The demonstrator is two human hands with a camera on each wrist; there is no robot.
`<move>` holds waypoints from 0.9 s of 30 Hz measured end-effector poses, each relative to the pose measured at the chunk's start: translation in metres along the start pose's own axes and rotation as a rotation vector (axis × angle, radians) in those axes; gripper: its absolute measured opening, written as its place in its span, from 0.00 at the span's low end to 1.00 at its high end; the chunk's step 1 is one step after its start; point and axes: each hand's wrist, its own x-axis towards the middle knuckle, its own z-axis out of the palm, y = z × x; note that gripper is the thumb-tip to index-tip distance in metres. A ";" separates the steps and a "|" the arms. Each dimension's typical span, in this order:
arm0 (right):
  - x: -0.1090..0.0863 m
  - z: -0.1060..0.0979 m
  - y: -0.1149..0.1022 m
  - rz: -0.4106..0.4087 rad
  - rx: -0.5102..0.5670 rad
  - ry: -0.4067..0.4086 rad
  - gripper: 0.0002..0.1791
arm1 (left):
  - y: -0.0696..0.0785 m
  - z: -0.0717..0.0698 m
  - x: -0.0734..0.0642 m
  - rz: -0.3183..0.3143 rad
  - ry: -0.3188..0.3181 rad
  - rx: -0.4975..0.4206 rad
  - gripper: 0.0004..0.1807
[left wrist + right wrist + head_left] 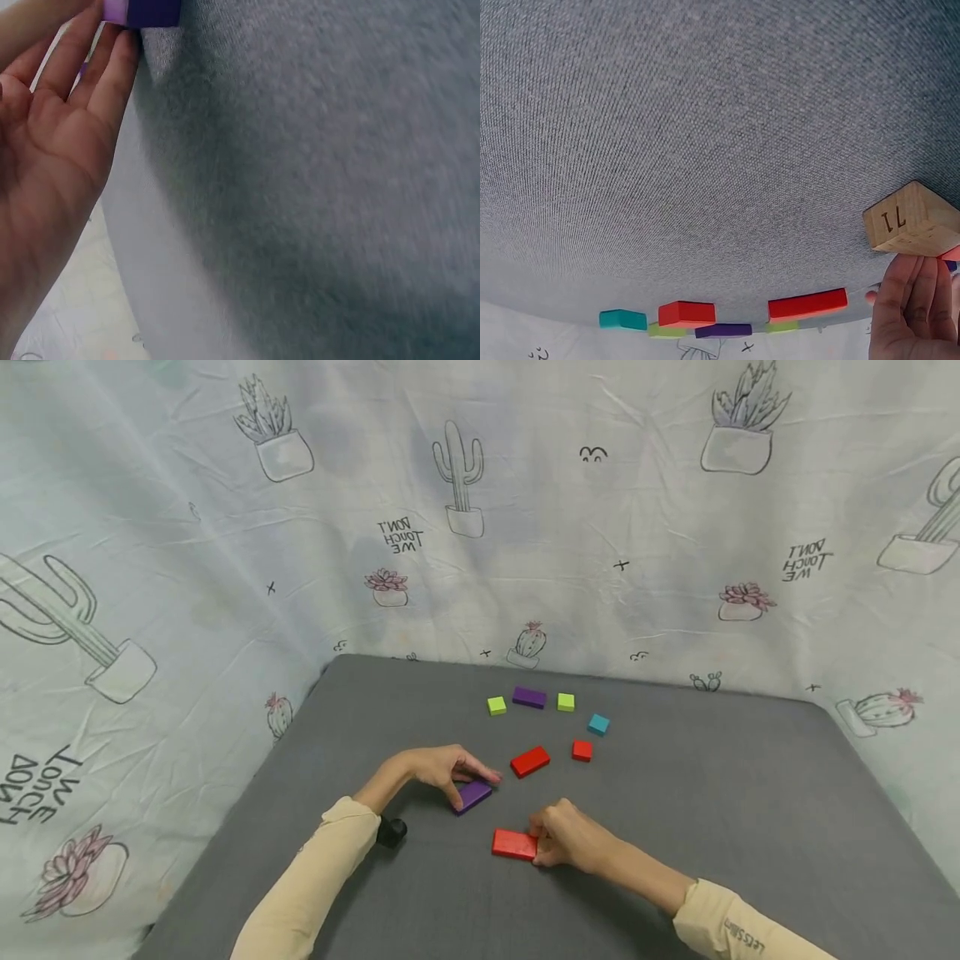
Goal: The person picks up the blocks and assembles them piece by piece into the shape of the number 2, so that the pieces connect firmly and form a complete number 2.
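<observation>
My left hand (437, 767) is at a purple block (472, 797), with the thumb at its near end and the fingers reaching over its far side. The left wrist view catches only a corner of that purple block (154, 12) by the fingertips. On the right, my right hand (573, 837) pinches the right end of a red rectangular block (513, 844), which lies nearer to me. From the right wrist, bare wood with dark printed figures shows on the held block (900, 217), plus a sliver of red.
Beyond the hands lie another red rectangular block (530, 762), a small red block (582, 751), a blue block (598, 725), a second purple block (529, 697) and two lime blocks (497, 706). A cactus-print curtain (570, 527) borders the grey table (720, 793).
</observation>
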 end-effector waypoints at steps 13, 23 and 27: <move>-0.015 0.004 0.002 0.012 0.020 -0.027 0.14 | -0.001 0.028 0.002 -0.047 0.150 0.218 0.37; -0.002 0.001 0.000 -0.029 -0.018 -0.006 0.15 | 0.020 0.013 0.007 -0.077 0.184 0.178 0.36; 0.000 -0.003 -0.001 -0.016 -0.033 -0.004 0.14 | 0.027 0.010 0.014 -0.062 0.165 0.160 0.37</move>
